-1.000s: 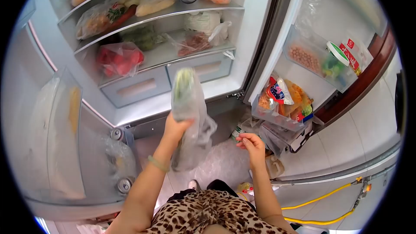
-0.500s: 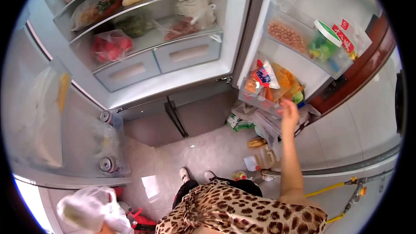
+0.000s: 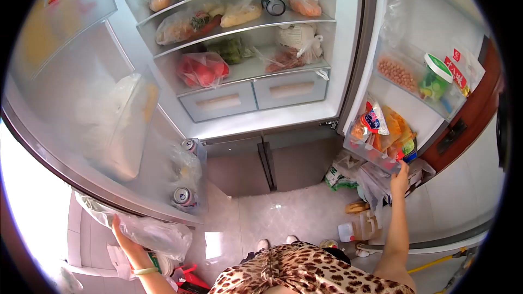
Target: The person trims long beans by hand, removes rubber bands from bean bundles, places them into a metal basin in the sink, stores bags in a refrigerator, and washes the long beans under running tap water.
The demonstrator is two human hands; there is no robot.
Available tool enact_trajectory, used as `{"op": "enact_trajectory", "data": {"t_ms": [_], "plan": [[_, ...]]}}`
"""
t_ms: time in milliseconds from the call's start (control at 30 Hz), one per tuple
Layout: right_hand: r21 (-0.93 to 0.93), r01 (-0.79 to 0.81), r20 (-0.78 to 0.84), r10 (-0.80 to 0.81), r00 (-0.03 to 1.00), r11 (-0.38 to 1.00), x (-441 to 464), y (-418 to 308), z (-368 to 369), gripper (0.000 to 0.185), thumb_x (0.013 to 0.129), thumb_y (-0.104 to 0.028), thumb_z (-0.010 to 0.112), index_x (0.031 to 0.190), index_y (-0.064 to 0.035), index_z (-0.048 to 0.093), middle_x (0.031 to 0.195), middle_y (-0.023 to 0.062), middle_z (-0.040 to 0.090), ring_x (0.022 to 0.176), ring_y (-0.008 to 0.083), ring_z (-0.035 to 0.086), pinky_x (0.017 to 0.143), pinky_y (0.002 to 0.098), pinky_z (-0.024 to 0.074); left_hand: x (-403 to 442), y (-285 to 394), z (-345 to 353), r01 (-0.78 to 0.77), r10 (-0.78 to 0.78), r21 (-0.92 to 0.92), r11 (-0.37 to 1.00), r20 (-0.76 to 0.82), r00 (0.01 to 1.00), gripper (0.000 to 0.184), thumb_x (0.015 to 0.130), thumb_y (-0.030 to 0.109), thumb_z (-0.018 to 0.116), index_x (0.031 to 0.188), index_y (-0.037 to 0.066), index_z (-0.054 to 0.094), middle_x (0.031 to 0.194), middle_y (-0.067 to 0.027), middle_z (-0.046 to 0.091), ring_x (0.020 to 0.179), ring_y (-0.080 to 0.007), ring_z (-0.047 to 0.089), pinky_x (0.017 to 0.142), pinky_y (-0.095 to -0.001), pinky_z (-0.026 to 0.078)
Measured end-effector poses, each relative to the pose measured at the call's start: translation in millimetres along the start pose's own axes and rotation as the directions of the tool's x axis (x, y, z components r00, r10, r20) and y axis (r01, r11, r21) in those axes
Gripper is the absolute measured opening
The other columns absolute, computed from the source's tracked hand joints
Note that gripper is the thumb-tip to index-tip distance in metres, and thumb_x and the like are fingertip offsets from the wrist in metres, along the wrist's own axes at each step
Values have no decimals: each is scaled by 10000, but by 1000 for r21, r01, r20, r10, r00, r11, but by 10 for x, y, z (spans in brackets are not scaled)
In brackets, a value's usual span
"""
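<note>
My left hand (image 3: 125, 239) is closed on a clear plastic bag (image 3: 158, 235), just outside the lower edge of the left fridge door (image 3: 109, 185). Something pale greenish shows through one end of the bag; its kind I cannot make out. On the other side, my right hand (image 3: 400, 179) has its fingers curled at the front edge of the lower door bin (image 3: 370, 155) on the right fridge door. Inside that bin stand a red, white and blue packet (image 3: 376, 118) and an orange packet (image 3: 396, 130).
Both fridge doors stand open. Bagged food, including a bag of red produce (image 3: 201, 69), fills the fridge shelves (image 3: 245, 73). Cans (image 3: 183, 196) sit in the left door. On the floor at right are plastic bags (image 3: 376, 182) and a plastic jug (image 3: 348, 232).
My left hand has come up and forward with the bag, beside the left door. My right hand is now at the bin's edge. The view has shifted, showing more of the upper shelves.
</note>
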State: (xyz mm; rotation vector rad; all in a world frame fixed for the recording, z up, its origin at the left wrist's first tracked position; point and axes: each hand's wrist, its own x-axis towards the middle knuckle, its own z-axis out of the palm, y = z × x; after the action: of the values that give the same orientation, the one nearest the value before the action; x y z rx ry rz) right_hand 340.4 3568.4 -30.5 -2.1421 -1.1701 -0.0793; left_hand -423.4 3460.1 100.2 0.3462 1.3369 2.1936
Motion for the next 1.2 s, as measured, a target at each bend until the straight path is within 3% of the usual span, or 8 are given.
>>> {"op": "enact_trajectory", "data": {"t_ms": [233, 500, 533, 633, 733, 967, 1167, 1200], "plan": [[36, -32, 16, 32, 999, 999, -240, -220, -20, 540, 724, 72, 528, 1239, -56, 429, 1293, 159, 443, 1164, 392, 478, 913, 439, 429, -436, 26, 144, 6, -7, 66, 998, 11, 1000, 503, 832, 270, 629, 1249, 23, 493, 1200, -107, 526, 1065, -228, 531, 894, -355, 459], [140, 27, 289, -67, 955, 990, -472, -422, -351, 610, 763, -21, 588, 1331, -35, 365, 1368, 187, 382, 1206, 394, 453, 941, 417, 437, -1148, -342, 704, 17, -58, 109, 994, 386, 921, 538, 829, 159, 624, 1317, 55, 422, 1221, -107, 530, 1135, -252, 510, 964, -372, 429], [111, 229, 88, -239, 967, 967, -491, -385, -376, 505, 779, -12, 595, 1267, -29, 465, 1286, 194, 475, 1084, 349, 561, 861, 366, 488, -1157, -420, 796, 47, -81, 95, 994, 399, 914, 527, 827, 156, 631, 1305, 57, 433, 1206, -106, 534, 1122, -253, 514, 953, -376, 436], [454, 114, 134, -194, 972, 884, -306, -423, -1007, 318, 821, 19, 567, 1137, -12, 573, 1111, 159, 589, 888, 248, 631, 755, 299, 511, -1264, -564, 1359, 46, -67, 58, 997, 438, 896, 483, 823, 135, 645, 1265, 57, 467, 1188, -102, 542, 1090, -246, 534, 924, -376, 458], [643, 253, -259, -106, 960, 723, -171, -602, -1615, 158, 913, -3, 496, 1021, 5, 611, 951, 69, 611, 714, 123, 574, 661, 235, 476, -1255, -666, 2040, 129, -103, -21, 991, 485, 868, 531, 819, 67, 609, 1307, 25, 405, 1177, -137, 532, 1082, -272, 543, 923, -408, 476], [598, 241, -442, 64, 895, 765, 350, -324, -1748, 346, 967, -157, 464, 1287, -26, 473, 1320, 113, 494, 1184, 218, 479, 1016, 346, 350, -723, -997, 3062, -7, 5, 2, 1000, 579, 815, 550, 792, 81, 647, 1293, 35, 425, 1138, -124, 546, 1020, -275, 563, 872, -414, 501], [635, 110, -96, -64, 993, 764, 230, -384, -1256, 535, 995, -370, 406, 1407, -33, 357, 1445, 125, 372, 1350, 244, 314, 1113, 349, 212, -671, -1072, 3431, -77, 74, -17, 997, 540, 838, 496, 785, 85, 660, 1242, 27, 476, 1091, -101, 576, 973, -252, 583, 851, -390, 501], [778, -31, 62, -28, 998, 627, 187, -312, -1042, 561, 993, -393, 402, 1417, -32, 334, 1456, 113, 351, 1355, 228, 296, 1112, 343, 209, -574, -1116, 3403, -79, 79, -22, 997, 520, 850, 482, 784, 88, 665, 1229, 19, 491, 1085, -96, 585, 953, -240, 589, 846, -373, 497]]}}
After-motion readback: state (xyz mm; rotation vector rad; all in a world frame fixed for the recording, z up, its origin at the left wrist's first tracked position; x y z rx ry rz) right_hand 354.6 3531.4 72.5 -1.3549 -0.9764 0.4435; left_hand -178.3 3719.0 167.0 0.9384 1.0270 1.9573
